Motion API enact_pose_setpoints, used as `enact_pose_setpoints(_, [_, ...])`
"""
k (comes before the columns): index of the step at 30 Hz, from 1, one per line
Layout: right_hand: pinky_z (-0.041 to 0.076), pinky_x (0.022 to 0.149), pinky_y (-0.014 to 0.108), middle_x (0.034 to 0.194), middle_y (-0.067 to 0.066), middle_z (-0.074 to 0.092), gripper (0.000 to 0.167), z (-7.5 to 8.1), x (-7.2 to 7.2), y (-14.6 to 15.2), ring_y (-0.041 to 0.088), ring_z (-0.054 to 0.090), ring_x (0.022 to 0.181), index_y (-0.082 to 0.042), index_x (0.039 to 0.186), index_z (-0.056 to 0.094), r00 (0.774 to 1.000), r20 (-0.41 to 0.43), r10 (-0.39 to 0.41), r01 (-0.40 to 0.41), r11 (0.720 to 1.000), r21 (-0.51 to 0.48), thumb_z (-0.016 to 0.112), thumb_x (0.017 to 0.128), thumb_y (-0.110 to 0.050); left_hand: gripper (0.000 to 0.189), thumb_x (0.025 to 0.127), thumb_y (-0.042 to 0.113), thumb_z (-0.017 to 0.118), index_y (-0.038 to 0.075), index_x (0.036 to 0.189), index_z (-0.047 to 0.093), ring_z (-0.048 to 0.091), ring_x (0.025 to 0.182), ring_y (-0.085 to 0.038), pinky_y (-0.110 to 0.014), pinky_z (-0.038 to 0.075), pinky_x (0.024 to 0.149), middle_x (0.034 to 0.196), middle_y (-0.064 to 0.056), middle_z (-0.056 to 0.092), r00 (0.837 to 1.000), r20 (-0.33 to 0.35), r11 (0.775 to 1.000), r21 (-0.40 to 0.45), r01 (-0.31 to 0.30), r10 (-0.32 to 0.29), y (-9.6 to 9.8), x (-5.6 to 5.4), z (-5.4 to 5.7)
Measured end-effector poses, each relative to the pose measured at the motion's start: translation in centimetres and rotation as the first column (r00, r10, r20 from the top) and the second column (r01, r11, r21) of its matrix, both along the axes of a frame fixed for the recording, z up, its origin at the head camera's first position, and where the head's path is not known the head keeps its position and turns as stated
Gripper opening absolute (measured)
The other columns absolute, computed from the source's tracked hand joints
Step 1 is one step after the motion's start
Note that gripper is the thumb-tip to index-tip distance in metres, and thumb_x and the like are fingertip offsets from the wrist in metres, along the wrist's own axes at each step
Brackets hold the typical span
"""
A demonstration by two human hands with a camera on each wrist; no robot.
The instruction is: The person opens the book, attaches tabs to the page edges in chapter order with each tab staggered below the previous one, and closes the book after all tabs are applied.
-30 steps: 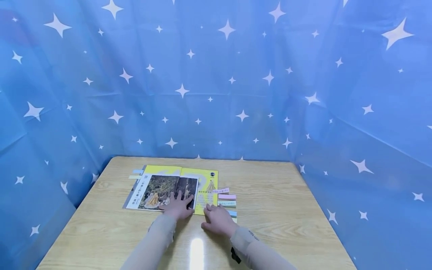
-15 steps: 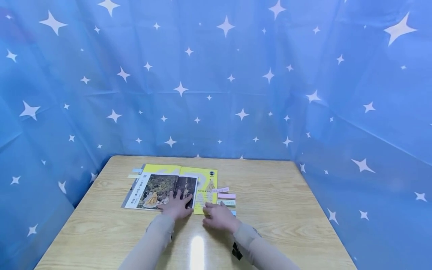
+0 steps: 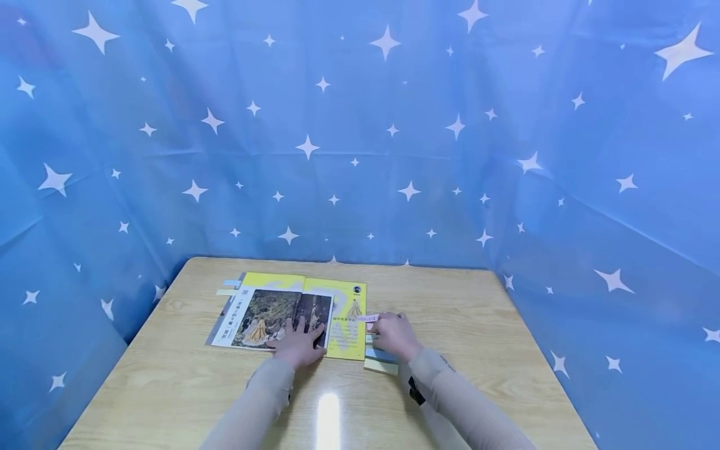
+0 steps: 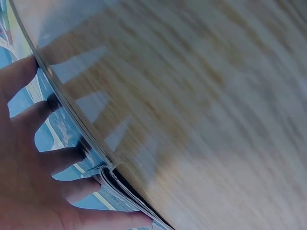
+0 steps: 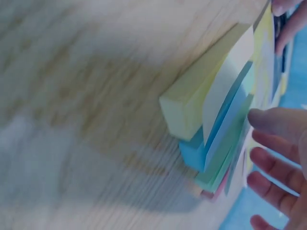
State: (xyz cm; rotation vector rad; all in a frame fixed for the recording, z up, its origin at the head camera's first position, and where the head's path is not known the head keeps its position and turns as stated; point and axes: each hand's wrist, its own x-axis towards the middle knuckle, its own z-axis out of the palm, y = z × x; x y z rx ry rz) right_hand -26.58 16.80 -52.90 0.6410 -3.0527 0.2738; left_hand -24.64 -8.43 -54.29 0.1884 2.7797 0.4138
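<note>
An open magazine (image 3: 347,344) lies on the table, its yellow pages partly covered by a page with a dark photo (image 3: 269,312). My left hand (image 3: 299,351) rests on it with fingers spread, fingertips near the lower edge in the left wrist view. Just right of the magazine sits a row of sticky note pads: yellow (image 5: 184,108), blue (image 5: 193,152), green (image 5: 220,160) and pink. Over the upper pads is my right hand (image 3: 398,337), partly hiding them. In the right wrist view its fingers are loosely bent and its thumb tip is at the green pad's edge.
A lilac tab with handwriting (image 3: 367,318) sticks out from the magazine's right edge. Pale blue (image 3: 232,283) and yellow tabs (image 3: 227,292) show at its left edge. The wooden table (image 3: 461,312) stands against a blue curtain with white stars (image 3: 360,125).
My right hand has moved right and away from me, from the magazine's lower right corner to the sticky notes. The yellow and blue pads are now uncovered. My left hand stays on the page.
</note>
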Motion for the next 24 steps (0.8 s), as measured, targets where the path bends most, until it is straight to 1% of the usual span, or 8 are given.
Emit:
enact_pose_setpoints(2, [0.040, 0.082, 0.049, 0.074, -0.011, 0.060, 0.014, -0.1, -0.2, 0.2, 0.011, 0.049, 0.067, -0.021, 0.075, 0.077, 1.000, 0.011, -0.007, 0.007, 1.000, 0.009, 0.075, 0.072, -0.008, 0.065, 0.090, 0.059, 0.056, 0.036, 0.148, 0.039, 0.004, 0.142, -0.050, -0.088, 0.012, 0.084, 0.159, -0.016, 0.018, 1.000, -0.005, 1.000, -0.010, 0.002, -0.002, 0.1, -0.1, 0.0])
enact_pose_setpoints(5, [0.039, 0.080, 0.047, 0.062, -0.011, 0.052, 0.013, -0.3, -0.5, 0.5, 0.012, 0.044, 0.063, -0.020, 0.064, 0.073, 1.000, 0.031, -0.002, 0.002, 1.000, 0.010, 0.074, 0.072, -0.009, 0.065, 0.089, 0.059, 0.056, 0.037, 0.148, 0.039, 0.004, 0.142, -0.049, -0.088, 0.012, 0.085, 0.159, -0.014, 0.019, 1.000, -0.004, 1.000, -0.017, 0.001, -0.002, 0.1, -0.1, 0.0])
enact_pose_setpoints(9, [0.038, 0.094, 0.058, 0.050, -0.009, 0.036, 0.031, -0.5, -0.7, 0.8, 0.012, 0.037, 0.059, -0.023, 0.051, 0.056, 0.997, 0.068, 0.022, -0.023, 1.000, 0.010, 0.074, 0.074, -0.013, 0.065, 0.090, 0.059, 0.056, 0.036, 0.148, 0.040, 0.006, 0.143, -0.048, -0.087, 0.013, 0.086, 0.158, -0.014, 0.021, 1.000, -0.004, 1.000, -0.017, 0.003, -0.003, 0.2, 0.0, 0.2])
enact_pose_setpoints(12, [0.039, 0.091, 0.056, 0.048, -0.011, 0.029, 0.037, -0.8, -0.7, 1.1, 0.010, 0.034, 0.059, -0.024, 0.050, 0.049, 0.996, 0.072, 0.045, -0.047, 0.999, 0.019, 0.075, 0.075, -0.015, 0.064, 0.090, 0.059, 0.055, 0.035, 0.148, 0.040, 0.007, 0.142, -0.048, -0.087, 0.014, 0.086, 0.158, -0.014, 0.021, 1.000, -0.006, 1.000, -0.017, 0.008, -0.008, 0.3, 0.2, 0.4])
enact_pose_setpoints(13, [0.040, 0.086, 0.053, 0.049, -0.010, 0.028, 0.037, -0.9, -0.7, 1.1, 0.010, 0.032, 0.058, -0.024, 0.050, 0.049, 0.996, 0.068, 0.053, -0.055, 0.998, 0.018, 0.075, 0.076, -0.015, 0.064, 0.090, 0.058, 0.055, 0.035, 0.148, 0.041, 0.007, 0.142, -0.048, -0.087, 0.014, 0.086, 0.158, -0.014, 0.021, 1.000, -0.007, 1.000, -0.017, 0.010, -0.010, 0.3, 0.2, 0.4])
enact_pose_setpoints(17, [0.037, 0.068, 0.038, 0.052, -0.010, 0.035, 0.030, -0.7, -0.7, 1.2, 0.011, 0.033, 0.056, -0.022, 0.055, 0.056, 0.995, 0.076, 0.059, -0.057, 0.998, -0.027, 0.075, 0.076, -0.015, 0.064, 0.090, 0.058, 0.056, 0.035, 0.148, 0.041, 0.006, 0.142, -0.050, -0.087, 0.013, 0.086, 0.159, -0.015, 0.020, 1.000, -0.007, 1.000, -0.010, 0.010, -0.010, 0.1, 0.2, 0.4])
enact_pose_setpoints(21, [0.039, 0.057, 0.027, 0.066, -0.007, 0.050, 0.015, 0.3, -0.8, 1.1, 0.009, 0.041, 0.056, -0.015, 0.067, 0.066, 0.994, 0.110, 0.018, -0.007, 0.994, -0.106, 0.076, 0.078, -0.015, 0.064, 0.090, 0.058, 0.055, 0.035, 0.148, 0.041, 0.005, 0.142, -0.050, -0.088, 0.013, 0.085, 0.159, -0.015, 0.019, 1.000, -0.008, 1.000, -0.007, 0.008, -0.008, 0.0, 0.1, 0.4])
enact_pose_setpoints(24, [0.046, 0.059, 0.026, 0.080, -0.004, 0.060, 0.009, 0.8, -0.9, 1.0, 0.007, 0.050, 0.063, -0.010, 0.081, 0.073, 0.993, 0.120, -0.013, 0.028, 0.991, -0.130, 0.077, 0.080, -0.018, 0.064, 0.090, 0.059, 0.055, 0.035, 0.148, 0.040, 0.006, 0.142, -0.050, -0.087, 0.013, 0.086, 0.159, -0.014, 0.019, 1.000, -0.007, 1.000, -0.018, 0.008, -0.008, -0.1, 0.2, 0.3])
